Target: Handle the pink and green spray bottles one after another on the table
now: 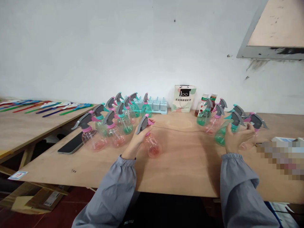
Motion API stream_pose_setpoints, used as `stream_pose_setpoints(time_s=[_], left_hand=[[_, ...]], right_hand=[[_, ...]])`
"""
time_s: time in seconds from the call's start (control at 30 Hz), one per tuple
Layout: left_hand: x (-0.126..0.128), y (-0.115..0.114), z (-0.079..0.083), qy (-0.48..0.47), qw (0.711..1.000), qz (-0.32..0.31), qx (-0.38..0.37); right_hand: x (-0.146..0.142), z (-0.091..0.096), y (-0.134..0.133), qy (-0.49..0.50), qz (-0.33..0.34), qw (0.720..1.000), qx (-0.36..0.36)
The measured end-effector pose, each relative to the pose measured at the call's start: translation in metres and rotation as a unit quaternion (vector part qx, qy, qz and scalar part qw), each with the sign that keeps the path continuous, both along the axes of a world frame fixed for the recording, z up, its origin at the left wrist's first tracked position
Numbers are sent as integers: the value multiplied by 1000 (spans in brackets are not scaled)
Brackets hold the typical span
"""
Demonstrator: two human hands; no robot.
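Observation:
My left hand [139, 137] is closed round the neck of a pink spray bottle [152, 144] with a grey trigger, which stands on the plywood table [180, 164] just right of a cluster of several pink and green spray bottles [114, 122]. My right hand [238, 137] reaches into a second group of spray bottles [213, 117] at the right. Its fingers curl round a pink bottle [255, 125] with a grey trigger, beside a green bottle [224, 131]. Both arms wear grey sleeves.
A black phone [71, 144] lies at the table's left edge. A white paper bag [183, 98], a pale blue tray [156, 106] and two red-capped bottles [204, 103] stand by the wall. Coloured strips [47, 107] cover a second table at the left. Cardboard [35, 198] lies on the floor.

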State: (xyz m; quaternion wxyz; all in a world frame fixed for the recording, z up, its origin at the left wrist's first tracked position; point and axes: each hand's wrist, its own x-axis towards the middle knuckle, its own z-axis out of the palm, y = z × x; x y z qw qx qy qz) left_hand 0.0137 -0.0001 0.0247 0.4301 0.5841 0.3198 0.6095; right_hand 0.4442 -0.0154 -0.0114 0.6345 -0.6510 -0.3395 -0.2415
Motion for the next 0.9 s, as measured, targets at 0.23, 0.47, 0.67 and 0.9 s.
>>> stream_pose_setpoints(time_s=[0.23, 0.47, 0.67, 0.9], left_hand=[[0, -5, 9, -75, 991, -85, -73], [-2, -2, 4, -131, 975, -135, -119], [-1, -3, 3, -152, 976, -87, -128], [4, -6, 6, -154, 974, -97, -134]], right_hand=[[0, -7, 4, 78, 8, 993, -86], [-87, -18, 11, -39, 248, 964, -90], [-153, -20, 2, -101, 351, 927, -90], [-153, -21, -1, -87, 351, 928, -90]])
